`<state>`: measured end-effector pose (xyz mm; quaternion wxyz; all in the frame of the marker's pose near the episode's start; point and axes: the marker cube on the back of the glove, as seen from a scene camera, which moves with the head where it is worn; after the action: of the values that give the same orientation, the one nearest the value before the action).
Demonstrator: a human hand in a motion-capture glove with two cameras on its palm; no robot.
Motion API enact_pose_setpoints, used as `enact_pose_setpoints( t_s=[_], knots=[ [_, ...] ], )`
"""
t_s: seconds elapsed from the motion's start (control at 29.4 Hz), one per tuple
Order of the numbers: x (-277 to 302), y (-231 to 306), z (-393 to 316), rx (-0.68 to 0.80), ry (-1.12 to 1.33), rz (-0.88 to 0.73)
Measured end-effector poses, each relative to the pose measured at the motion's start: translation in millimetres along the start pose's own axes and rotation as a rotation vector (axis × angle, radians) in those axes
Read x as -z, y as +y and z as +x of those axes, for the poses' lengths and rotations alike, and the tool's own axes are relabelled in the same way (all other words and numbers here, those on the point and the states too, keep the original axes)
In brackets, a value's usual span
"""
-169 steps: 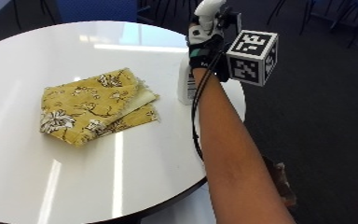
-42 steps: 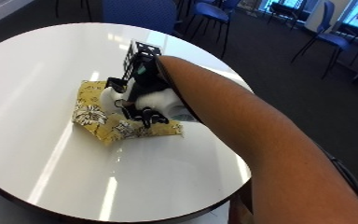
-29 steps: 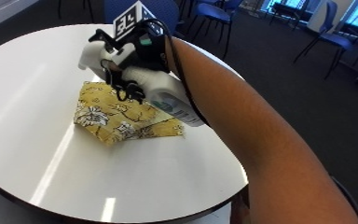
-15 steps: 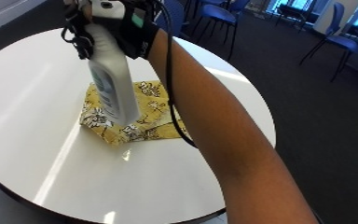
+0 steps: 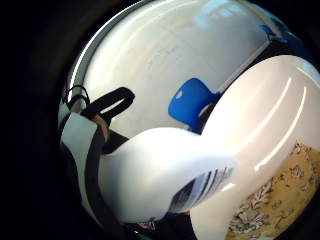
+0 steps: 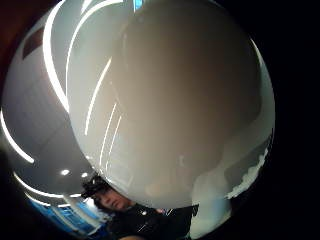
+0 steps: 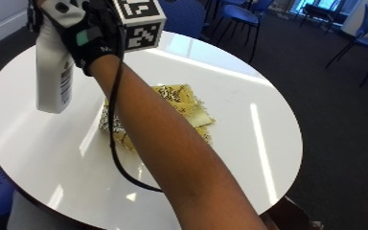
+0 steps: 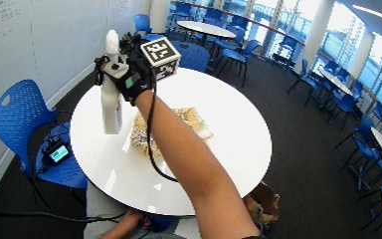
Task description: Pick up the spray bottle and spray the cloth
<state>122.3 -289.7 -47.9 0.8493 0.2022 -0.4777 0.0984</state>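
My gloved right hand (image 7: 89, 34) grips the top of a tall white spray bottle (image 7: 53, 72), fingers curled round its neck and trigger. The bottle hangs upright in the air, base down, over the left part of the round white table (image 7: 254, 91). In the wide view the hand (image 8: 131, 77) and bottle (image 8: 111, 104) stand well above the tabletop. A folded yellow patterned cloth (image 7: 185, 106) lies flat at the table's middle, to the right of the bottle, partly hidden by my forearm. The bottle (image 5: 160, 180) fills both palm views (image 6: 175, 110); the cloth (image 5: 282, 197) shows beyond it.
A blue chair (image 8: 20, 117) with a small device on its seat stands left of the table (image 8: 234, 129). Another blue chair (image 7: 187, 17) is at the far side. More tables (image 8: 204, 27) and chairs fill the room behind.
The bottle, once standing on the table beside the cloth, has been picked up, carried over the cloth, and now hangs upright higher and to the cloth's left. The outside camera shifted too.
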Motion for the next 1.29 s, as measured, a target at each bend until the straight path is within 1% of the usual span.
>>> enact_pose_setpoints(
  t_s=[0.14, 0.2, 0.27, 0.34, 0.61, 0.78, 1.05, 1.29],
  knots=[
    [-10.5, -9.3, 17.6, -0.023, 0.017, 0.303],
    [-9.4, -10.9, 27.2, -0.048, 0.042, 0.428],
    [-4.9, -10.1, 36.9, -0.075, 0.063, 0.509],
    [-0.3, -8.7, 47.3, -0.098, 0.078, 0.553],
    [3.3, -3.0, 78.5, -0.117, 0.154, 0.57],
    [2.6, -3.8, 79.4, -0.102, 0.196, 0.555],
    [17.7, 13.1, 87.3, -0.114, 0.15, 0.586],
    [18.7, 3.2, 73.0, -0.109, 0.2, 0.566]
  ],
)
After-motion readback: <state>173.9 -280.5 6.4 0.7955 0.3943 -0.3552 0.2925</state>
